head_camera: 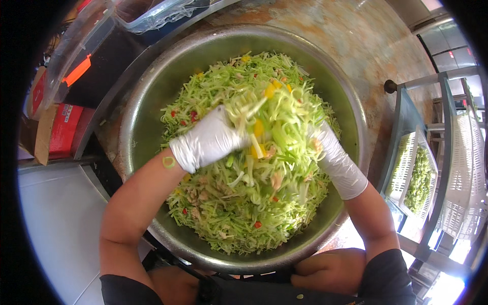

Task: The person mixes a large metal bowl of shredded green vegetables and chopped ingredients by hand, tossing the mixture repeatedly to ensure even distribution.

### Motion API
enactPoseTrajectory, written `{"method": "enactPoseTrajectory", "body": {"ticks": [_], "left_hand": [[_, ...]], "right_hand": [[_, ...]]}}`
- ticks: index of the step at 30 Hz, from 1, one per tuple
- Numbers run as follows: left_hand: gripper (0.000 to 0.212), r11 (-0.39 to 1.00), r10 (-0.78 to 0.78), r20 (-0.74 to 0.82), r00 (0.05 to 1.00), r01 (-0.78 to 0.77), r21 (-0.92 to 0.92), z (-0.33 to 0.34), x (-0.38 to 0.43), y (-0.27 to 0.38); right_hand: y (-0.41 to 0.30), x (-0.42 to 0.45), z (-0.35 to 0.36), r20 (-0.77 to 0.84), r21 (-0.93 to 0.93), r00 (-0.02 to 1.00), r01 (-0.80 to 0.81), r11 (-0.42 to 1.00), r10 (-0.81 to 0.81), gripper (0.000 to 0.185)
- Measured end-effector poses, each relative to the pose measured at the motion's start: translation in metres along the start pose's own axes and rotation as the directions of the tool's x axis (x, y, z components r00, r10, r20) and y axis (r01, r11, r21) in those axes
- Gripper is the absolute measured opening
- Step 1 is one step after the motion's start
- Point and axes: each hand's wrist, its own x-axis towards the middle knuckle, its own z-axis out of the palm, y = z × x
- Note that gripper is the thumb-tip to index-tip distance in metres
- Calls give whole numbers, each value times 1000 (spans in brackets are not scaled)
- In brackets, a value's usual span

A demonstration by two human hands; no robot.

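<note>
A wide metal basin (244,263) sits before me, partly filled with shredded green vegetables (228,228) mixed with yellow pieces, red bits and pale brownish shreds. My left hand (213,139), in a white glove, reaches into the mix from the left. My right hand (333,152), gloved the same way, comes in from the right. Between them they hold up a heaped clump of the shreds (284,126), blurred in places. Shreds cover the fingers of both hands. One thin green ring (168,162) sticks to my left wrist.
At the right stands a metal rack (404,106) with white plastic baskets, one basket (419,171) holding green shreds. Clear plastic containers (152,15) and a red box (65,129) lie along the left. A white surface (61,213) is at lower left. Beyond the basin, the floor (343,45) is stained brown.
</note>
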Motion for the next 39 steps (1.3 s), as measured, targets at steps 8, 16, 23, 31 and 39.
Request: {"method": "enactPoseTrajectory", "body": {"ticks": [8, 16, 23, 31, 39], "left_hand": [[57, 655, -381, -572, 726, 649, 387, -102, -13, -160], [36, 753, -655, 59, 753, 657, -22, 5, 16, -269], [40, 605, -294, 406, 865, 497, -622, 38, 21, -232], [46, 416, -193, 417, 888, 459, -785, 18, -23, -118], [74, 828, 314, 44, 949, -250, -502, 21, -4, 24]], "right_hand": [[39, -40, -109, -663, -236, 690, -562, 793, 291, 61], [164, 7, -112, -228, 210, 650, -694, 688, 725, 58], [146, 20, -53, 24, 176, 741, -664, 726, 671, 61], [68, 2, -30, 176, 76, 840, -532, 843, 514, 65], [-13, -20, -24, 355, -31, 919, -172, 985, 171, 70]]}}
